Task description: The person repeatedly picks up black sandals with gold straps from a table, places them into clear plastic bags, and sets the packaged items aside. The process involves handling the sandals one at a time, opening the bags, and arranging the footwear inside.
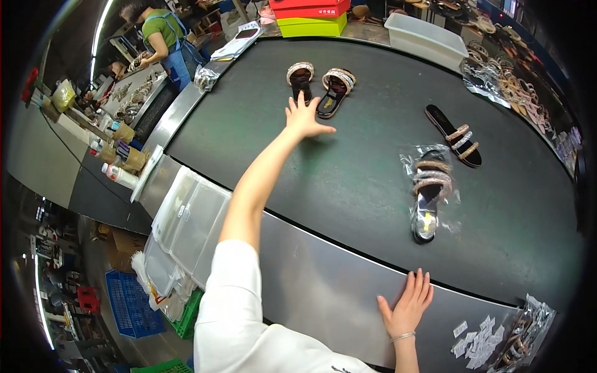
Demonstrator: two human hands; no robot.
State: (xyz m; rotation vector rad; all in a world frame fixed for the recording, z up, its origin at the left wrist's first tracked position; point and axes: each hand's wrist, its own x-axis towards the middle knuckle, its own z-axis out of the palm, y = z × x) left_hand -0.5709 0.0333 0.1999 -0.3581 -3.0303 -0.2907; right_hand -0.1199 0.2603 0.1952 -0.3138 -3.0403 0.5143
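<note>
The left hand (301, 118), fingers spread and seemingly empty, appears at the reaching step, a sandal (301, 79) at its fingertips and a matching sandal (334, 94) ahead of its thumb, so grasping calls for closing those fingers, while the loosely open right hand (407, 308) rests empty on the counter (329, 276).

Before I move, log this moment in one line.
left hand: open, at sandal pair, contact unclear | right hand: open, on metal ledge | dark surface: bagged sandal, unbagged sandal
</note>
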